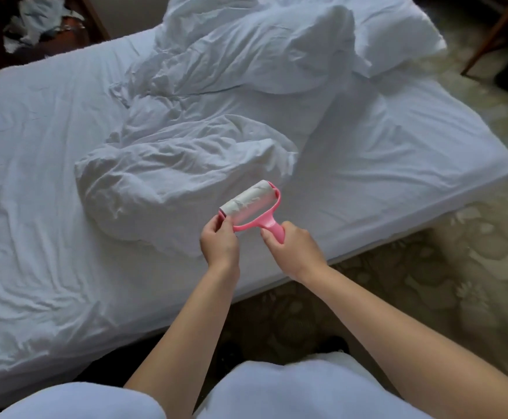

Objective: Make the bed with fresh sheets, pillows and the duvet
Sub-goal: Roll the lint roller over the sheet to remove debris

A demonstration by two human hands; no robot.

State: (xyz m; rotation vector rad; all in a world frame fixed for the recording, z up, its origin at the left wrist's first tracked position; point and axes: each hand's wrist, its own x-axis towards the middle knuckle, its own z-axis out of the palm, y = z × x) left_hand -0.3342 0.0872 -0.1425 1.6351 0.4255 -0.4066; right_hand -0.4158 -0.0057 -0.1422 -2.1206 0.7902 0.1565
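Parts of the scene are cut off or difficult to read: the bed (50, 176) continues out of the picture on the left side, and the dark furniture (35, 25) in the upper left corner carries crumpled pale cloth which I cannot identify. At the upper right, only the legs of a wooden chair (494, 34) are visible. The fingertips of the left hand (219, 243) are partly hidden behind the end of the roll.

The right hand (292, 249) grasps the pink handle of a lint roller (252, 207), with the fingers curled around it. The left hand pinches the left end of the white roll. Both hands hold the roller above the near edge of the bed.

The crumpled white duvet (186, 164) lies on the fitted sheet (397, 146), just beyond the roller. One pillow (397, 28) rests at the far right corner, well apart from the hands.
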